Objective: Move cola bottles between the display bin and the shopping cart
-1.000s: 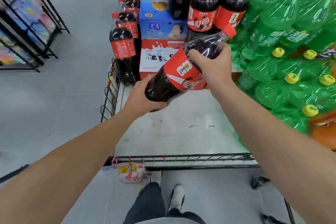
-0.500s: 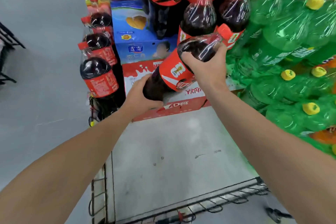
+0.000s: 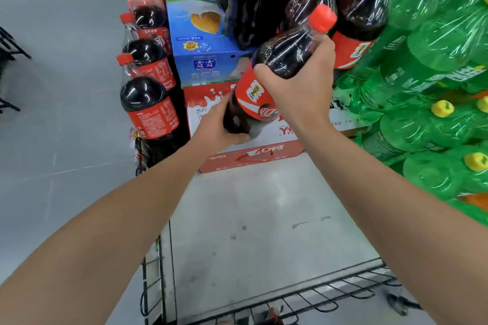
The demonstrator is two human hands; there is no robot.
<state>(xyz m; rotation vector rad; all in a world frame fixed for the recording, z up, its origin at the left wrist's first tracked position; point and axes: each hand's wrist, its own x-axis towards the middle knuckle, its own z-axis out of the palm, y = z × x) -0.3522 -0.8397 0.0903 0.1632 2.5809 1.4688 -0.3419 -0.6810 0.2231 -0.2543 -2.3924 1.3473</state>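
Both hands hold one tilted cola bottle (image 3: 274, 79): right hand (image 3: 301, 87) grips its shoulder, left hand (image 3: 224, 126) fingers curl round its base.

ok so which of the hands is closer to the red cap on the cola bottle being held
Right. The right hand grips the cola bottle at its shoulder, just below the red cap. The left hand holds the base, at the far end from the cap.

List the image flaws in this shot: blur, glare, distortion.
Head view: wide-angle bending stretches both forearms and curves the cart rim; motion blur smears the upper cola bottles and green bottles; overhead-light glare streaks the held cola bottle, which is gripped by the left hand and right hand.
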